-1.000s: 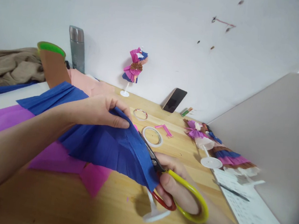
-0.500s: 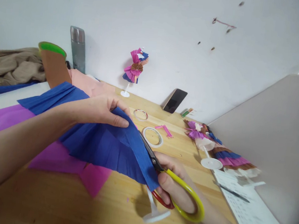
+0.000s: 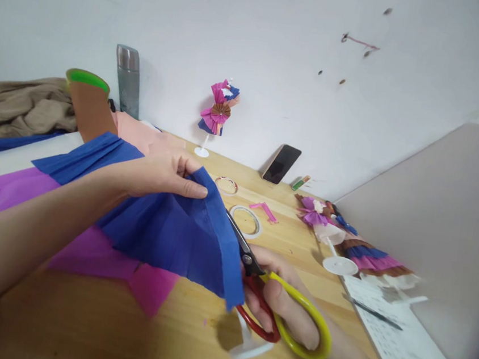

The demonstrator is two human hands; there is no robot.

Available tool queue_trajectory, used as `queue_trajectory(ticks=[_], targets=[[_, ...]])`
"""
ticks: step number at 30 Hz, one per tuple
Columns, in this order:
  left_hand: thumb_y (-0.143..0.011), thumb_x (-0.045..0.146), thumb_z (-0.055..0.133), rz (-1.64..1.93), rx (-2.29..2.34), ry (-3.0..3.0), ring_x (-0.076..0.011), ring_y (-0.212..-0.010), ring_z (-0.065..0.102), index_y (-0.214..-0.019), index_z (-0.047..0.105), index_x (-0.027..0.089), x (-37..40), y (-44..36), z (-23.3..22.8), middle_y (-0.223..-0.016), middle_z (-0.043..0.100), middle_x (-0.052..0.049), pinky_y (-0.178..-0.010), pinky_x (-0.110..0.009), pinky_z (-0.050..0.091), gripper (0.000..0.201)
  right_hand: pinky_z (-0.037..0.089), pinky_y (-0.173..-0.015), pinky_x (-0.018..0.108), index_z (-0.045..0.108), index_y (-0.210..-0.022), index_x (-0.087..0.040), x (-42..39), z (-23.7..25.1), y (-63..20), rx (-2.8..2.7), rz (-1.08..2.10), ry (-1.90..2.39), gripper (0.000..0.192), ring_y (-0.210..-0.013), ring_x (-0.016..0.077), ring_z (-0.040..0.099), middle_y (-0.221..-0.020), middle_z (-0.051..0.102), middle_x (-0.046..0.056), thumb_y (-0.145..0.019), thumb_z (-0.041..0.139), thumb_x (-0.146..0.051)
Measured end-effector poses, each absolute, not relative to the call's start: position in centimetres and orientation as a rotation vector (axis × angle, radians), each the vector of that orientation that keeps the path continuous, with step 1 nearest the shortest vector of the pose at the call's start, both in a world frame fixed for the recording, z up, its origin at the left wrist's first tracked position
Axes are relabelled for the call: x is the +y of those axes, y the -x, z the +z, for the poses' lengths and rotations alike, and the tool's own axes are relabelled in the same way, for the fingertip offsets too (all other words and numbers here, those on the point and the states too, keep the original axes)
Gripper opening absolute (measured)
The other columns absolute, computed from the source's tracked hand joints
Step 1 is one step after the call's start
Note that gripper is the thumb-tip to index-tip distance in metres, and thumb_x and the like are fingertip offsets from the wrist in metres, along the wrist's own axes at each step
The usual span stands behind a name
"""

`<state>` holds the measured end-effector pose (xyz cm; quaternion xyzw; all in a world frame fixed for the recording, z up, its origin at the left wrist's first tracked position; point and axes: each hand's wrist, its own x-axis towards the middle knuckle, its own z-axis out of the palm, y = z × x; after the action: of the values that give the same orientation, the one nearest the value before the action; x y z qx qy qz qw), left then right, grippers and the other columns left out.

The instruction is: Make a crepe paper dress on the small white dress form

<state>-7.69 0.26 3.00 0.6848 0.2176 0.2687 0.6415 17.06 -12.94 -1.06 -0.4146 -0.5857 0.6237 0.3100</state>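
Note:
My left hand (image 3: 167, 175) pinches the folded top edge of a pleated blue crepe paper strip (image 3: 169, 235), thumb in front and fingers behind. The strip hangs in folds over the table. My right hand (image 3: 282, 298) holds scissors (image 3: 252, 261) with one yellow and one red handle loop. The blades point up and left, close beside the strip's right edge; part of the lower blade is hidden by the paper. Behind the red loop stands a white base (image 3: 250, 346) on the table. Purple paper (image 3: 94, 255) and a pink piece (image 3: 153, 287) lie beneath the strip.
Tape rolls (image 3: 246, 221), a pink strip (image 3: 265, 211) and a phone (image 3: 281, 164) leaning on the wall are beyond my hands. A paper-dressed figure (image 3: 218, 111) stands behind. More dressed figures (image 3: 374, 259), a pen (image 3: 375, 314) and a written sheet (image 3: 402, 345) lie right. A flask (image 3: 127, 85) stands left.
The right hand and scissors have moved slightly right, and the strip's lower right end is no longer by my right fingers. It now hangs lower and further left. The left hand keeps its pinch.

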Motion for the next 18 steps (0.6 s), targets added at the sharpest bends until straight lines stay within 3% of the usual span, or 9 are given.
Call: queue_trajectory(ticks=[6,18], targets=[[-0.069,0.018,0.082,0.626,0.496,-1.549,-0.011,-0.059,0.068,-0.071,0.077,0.015,-0.14,7.15,3.07,-0.07,0.076,-0.002,-0.061,-0.019,0.056,0.006,0.033,-0.044,0.025,0.057,-0.093,-0.021,-12.95,-1.01,-16.82,-1.533,1.687,0.955,0.059,-0.04,0.0082,0.038,-0.053,0.049,-0.005,-0.075,0.058,-0.078],[-0.072,0.019,0.078,0.717,0.529,-1.651,-0.0123,-0.065,0.068,-0.072,0.075,0.014,-0.78,6.75,3.58,-0.072,0.075,-0.002,-0.066,-0.021,0.057,0.006,0.034,-0.045,0.025,0.056,-0.092,-0.02,-12.94,-1.09,-16.91,-1.503,1.709,0.884,0.054,-0.037,0.0088,0.036,-0.049,0.048,-0.005,-0.081,0.054,-0.073]])
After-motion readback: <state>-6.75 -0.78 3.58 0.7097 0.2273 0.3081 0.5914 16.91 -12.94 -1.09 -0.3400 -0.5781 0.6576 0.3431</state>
